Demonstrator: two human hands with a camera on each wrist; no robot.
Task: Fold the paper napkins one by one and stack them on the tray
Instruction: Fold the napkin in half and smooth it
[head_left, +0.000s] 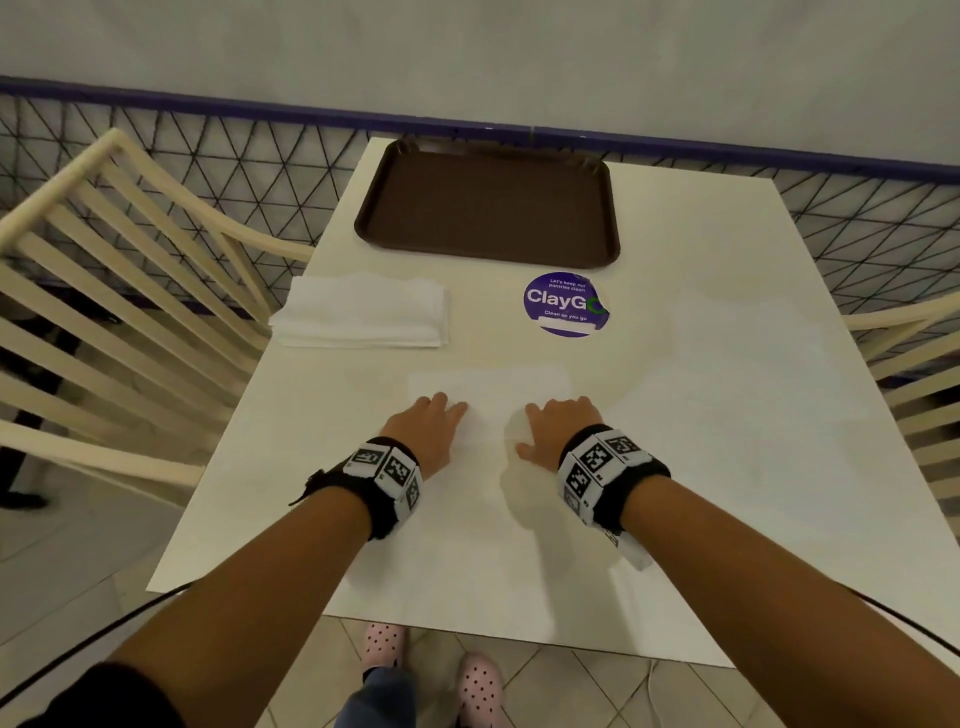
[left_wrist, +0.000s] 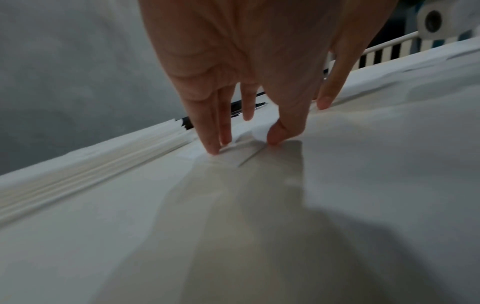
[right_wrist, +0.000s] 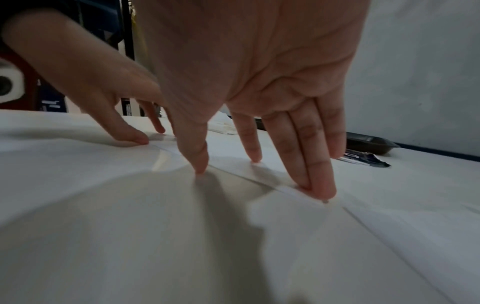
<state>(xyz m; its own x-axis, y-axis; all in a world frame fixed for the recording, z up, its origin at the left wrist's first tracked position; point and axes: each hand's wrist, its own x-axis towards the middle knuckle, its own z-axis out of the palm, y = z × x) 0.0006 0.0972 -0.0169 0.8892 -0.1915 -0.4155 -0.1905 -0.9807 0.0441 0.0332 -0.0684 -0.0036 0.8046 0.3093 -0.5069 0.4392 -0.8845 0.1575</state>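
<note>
One white napkin (head_left: 493, 395) lies flat in the middle of the white table (head_left: 701, 415). My left hand (head_left: 441, 415) rests straight fingertips and thumb on its near left corner (left_wrist: 244, 143), where the paper (left_wrist: 337, 127) bulges up a little. My right hand (head_left: 556, 415) presses spread, straight fingers on the near edge (right_wrist: 259, 181) of the napkin (right_wrist: 228, 158). A stack of napkins (head_left: 363, 312) sits at the table's left side (left_wrist: 91, 170). The brown tray (head_left: 488, 208) stands at the far end and holds nothing.
A round purple sticker (head_left: 565, 304) is stuck on the table between tray and napkin. Cream slatted chairs stand at the left (head_left: 104, 291) and right (head_left: 914, 364). A black mesh fence (head_left: 208, 156) runs behind the table. The table's near edge (head_left: 467, 626) is close to my feet.
</note>
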